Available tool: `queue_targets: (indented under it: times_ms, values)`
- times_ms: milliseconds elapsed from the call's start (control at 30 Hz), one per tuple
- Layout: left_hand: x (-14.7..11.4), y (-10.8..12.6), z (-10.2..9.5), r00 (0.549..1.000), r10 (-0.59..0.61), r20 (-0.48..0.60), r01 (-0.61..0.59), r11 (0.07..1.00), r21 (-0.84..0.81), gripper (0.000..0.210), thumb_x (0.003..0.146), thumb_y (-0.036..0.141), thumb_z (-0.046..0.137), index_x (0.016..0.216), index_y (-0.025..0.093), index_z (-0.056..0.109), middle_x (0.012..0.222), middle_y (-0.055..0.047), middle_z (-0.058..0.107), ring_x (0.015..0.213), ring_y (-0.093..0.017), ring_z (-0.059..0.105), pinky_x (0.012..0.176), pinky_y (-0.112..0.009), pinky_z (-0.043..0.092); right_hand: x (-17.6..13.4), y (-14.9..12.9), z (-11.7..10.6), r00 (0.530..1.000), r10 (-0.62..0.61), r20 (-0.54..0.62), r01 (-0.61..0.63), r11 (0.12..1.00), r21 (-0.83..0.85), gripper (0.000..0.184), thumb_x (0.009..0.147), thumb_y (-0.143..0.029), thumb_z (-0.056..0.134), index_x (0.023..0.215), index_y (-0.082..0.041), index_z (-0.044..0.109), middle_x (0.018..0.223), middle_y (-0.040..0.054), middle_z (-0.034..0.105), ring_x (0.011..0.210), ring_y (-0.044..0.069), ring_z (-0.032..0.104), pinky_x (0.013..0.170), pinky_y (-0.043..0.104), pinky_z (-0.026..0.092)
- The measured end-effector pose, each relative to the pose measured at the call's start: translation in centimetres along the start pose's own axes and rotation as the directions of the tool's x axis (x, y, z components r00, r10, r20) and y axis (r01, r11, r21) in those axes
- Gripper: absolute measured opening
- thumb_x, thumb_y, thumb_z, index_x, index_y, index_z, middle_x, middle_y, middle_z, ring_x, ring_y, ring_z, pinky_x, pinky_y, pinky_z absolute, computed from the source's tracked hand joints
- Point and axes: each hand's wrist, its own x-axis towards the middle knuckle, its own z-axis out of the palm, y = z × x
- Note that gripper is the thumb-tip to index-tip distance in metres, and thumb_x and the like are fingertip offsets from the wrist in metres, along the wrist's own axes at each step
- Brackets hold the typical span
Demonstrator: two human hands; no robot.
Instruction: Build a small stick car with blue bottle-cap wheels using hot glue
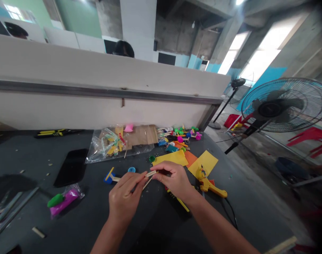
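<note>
Fingers [140, 177] pinched, wood [150, 173] between — forearms [216, 222] angled inward

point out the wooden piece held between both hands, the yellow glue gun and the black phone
Wooden piece [150, 173]: head view, on the pale wood at its middle.
Glue gun [211, 187]: head view, on its yellow body.
Phone [71, 168]: head view, on its flat dark face.

Pic moderately lit; daylight let in thru windows [269, 46] at upper R, blown out to white. Glare given off by ceiling lamp [239, 2] at top edge. Desk [84, 225] left dim, w/ soft shadow cast at btm ctr. Fan [285, 102] stretched by wide-angle distortion; R corners blacked out. Bkgd softened; fine detail of pale sticks [151, 173] slightly blurred.
</note>
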Motion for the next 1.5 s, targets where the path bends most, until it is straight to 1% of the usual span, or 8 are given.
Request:
queue_targets:
  times_ms: [100,267,500,700,1100,1233,1433,1500]
  values:
    - [-0.2,-0.3,0.0,0.999,-0.037,0.016,0.036,0.999,0.020,0.013,0.083,0.018,0.059,0.088,0.023,0.070,0.078,0.000,0.072,0.071,-0.012,0.067,0.067,-0.025,0.055,0.2,0.0,0.1,0.999,-0.034,0.008,0.034,0.995,-0.092,0.009,0.079,-0.027,0.067,0.086,-0.023,0.072,0.080,0.0019,0.071,0.075,0.015,0.065,0.068,0.025,0.050]
    - [-0.4,-0.8,0.1,0.995,-0.099,0.002,0.099,0.992,0.072,0.018,0.083,0.023,0.061,0.100,0.023,0.068,0.083,-0.001,0.071,0.074,-0.013,0.067,0.070,-0.025,0.055,0.3,0.2,0.3,0.999,-0.026,-0.040,0.023,0.997,-0.077,0.009,0.079,-0.028,0.068,0.083,-0.022,0.072,0.075,0.0016,0.071,0.070,0.014,0.065,0.063,0.023,0.049]
    - [-0.4,-0.6,0.1,1.000,0.010,-0.006,-0.010,0.999,0.036,0.013,0.080,0.013,0.063,0.089,0.021,0.068,0.078,0.001,0.071,0.072,-0.011,0.065,0.068,-0.023,0.053,0.0,0.5,0.6,0.999,-0.026,-0.048,0.026,1.000,-0.004,0.008,0.077,-0.026,0.069,0.083,-0.022,0.073,0.074,0.0013,0.071,0.068,0.014,0.064,0.062,0.023,0.048]
    - [-0.4,-0.3,0.0,1.000,0.024,-0.017,-0.023,0.999,0.022,0.012,0.079,0.011,0.063,0.086,0.020,0.067,0.077,0.001,0.070,0.072,-0.011,0.065,0.069,-0.024,0.052,-0.2,0.5,0.9,0.995,-0.069,-0.072,0.068,0.997,-0.021,0.012,0.079,-0.032,0.068,0.083,-0.022,0.072,0.073,0.0017,0.070,0.068,0.014,0.064,0.061,0.024,0.048]
    - [-0.2,-0.2,0.0,0.996,0.082,-0.042,-0.083,0.996,-0.032,0.012,0.078,0.010,0.064,0.085,0.018,0.068,0.073,0.000,0.070,0.069,-0.011,0.064,0.068,-0.023,0.051,-0.5,0.7,0.9,0.982,-0.167,-0.092,0.163,0.985,-0.046,0.013,0.082,-0.031,0.066,0.081,-0.020,0.072,0.068,0.0021,0.068,0.061,0.013,0.063,0.058,0.023,0.047]
    - [-0.4,-0.4,0.1,0.998,0.059,-0.038,-0.060,0.998,-0.027,0.012,0.078,0.009,0.065,0.085,0.018,0.068,0.075,0.000,0.070,0.071,-0.011,0.064,0.069,-0.022,0.051,-0.4,0.7,1.1,0.980,-0.165,-0.115,0.163,0.986,-0.024,0.011,0.081,-0.030,0.067,0.082,-0.020,0.073,0.068,0.0023,0.069,0.063,0.014,0.063,0.058,0.023,0.048]
    - [-0.7,-0.7,0.4,0.997,-0.005,-0.076,0.005,1.000,-0.005,0.012,0.079,0.010,0.064,0.088,0.017,0.068,0.076,0.000,0.068,0.071,-0.010,0.063,0.068,-0.021,0.050,-0.4,1.0,1.1,0.979,-0.167,-0.114,0.167,0.986,-0.013,0.016,0.083,-0.027,0.064,0.096,-0.023,0.072,0.079,0.0035,0.071,0.072,0.015,0.065,0.067,0.025,0.051]
    - [-0.8,-0.8,0.4,0.997,-0.021,-0.073,0.020,1.000,-0.002,0.013,0.079,0.011,0.064,0.089,0.018,0.068,0.077,0.000,0.068,0.071,-0.010,0.063,0.068,-0.021,0.050,-0.4,1.0,1.1,0.980,-0.159,-0.121,0.158,0.987,-0.020,0.017,0.081,-0.024,0.066,0.097,-0.023,0.072,0.080,0.0032,0.071,0.071,0.014,0.065,0.067,0.025,0.051]
